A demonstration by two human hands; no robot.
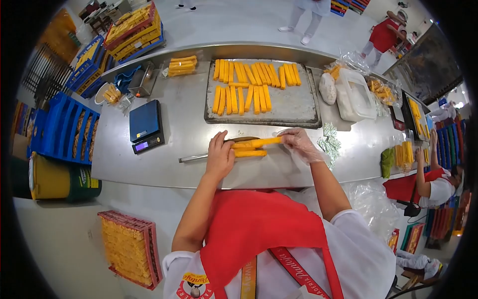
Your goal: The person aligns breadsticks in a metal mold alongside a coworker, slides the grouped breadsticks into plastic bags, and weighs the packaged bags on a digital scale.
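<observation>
Scale [143, 120] left on table [174, 139], tray [294, 107] centre, tub [354, 94] right of tray; crates [134, 35] behind, bin [64, 177] left of table.

Beyond and left of the left fingers [217, 140], at the edge of the surface [117, 164], a metal box [145, 82]; past it, on the floor [214, 27], stacked crates [135, 42]. Farther left, a tilted blue crate [59, 130] beside a yellow bin [51, 175]. Beyond and right of the right fingers [287, 139], a translucent tub [354, 97]; well to their right, a co-worker [432, 185] in a red apron.
</observation>
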